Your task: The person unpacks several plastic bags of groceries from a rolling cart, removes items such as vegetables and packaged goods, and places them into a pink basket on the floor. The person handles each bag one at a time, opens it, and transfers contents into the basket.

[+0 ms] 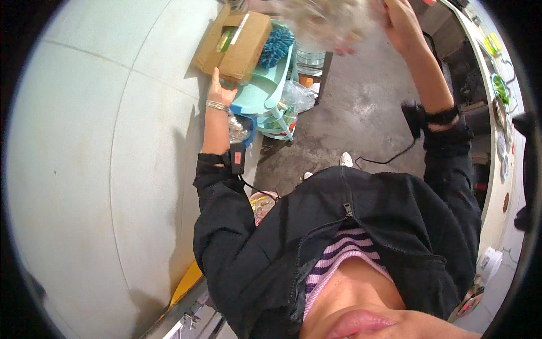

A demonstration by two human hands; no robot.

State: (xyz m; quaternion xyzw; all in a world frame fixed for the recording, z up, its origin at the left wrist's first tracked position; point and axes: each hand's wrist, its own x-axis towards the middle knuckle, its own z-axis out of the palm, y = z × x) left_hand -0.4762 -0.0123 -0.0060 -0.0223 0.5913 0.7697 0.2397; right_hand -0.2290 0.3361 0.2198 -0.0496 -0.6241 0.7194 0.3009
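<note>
My left hand [223, 90] is at the near end of an open cardboard box [243, 44], its thumb up against the side; the box stands on a light turquoise plastic shelf rack [258, 91]. My right hand [396, 23] is raised at the top right, its fingers gripping the edge of a blurred, whitish translucent plastic bag [332, 21]. What the bag holds is too blurred to tell. A blue chenille mop head or duster [276, 45] lies beside the box on the rack.
A tiled wall [84, 140] runs along the left. Lower on the rack are a blue container [250, 131] and a clear plastic bag [298, 96]. A long counter [491, 186] with dishes and a green basket [500, 89] curves along the right. A pink bin [262, 205] stands on the floor.
</note>
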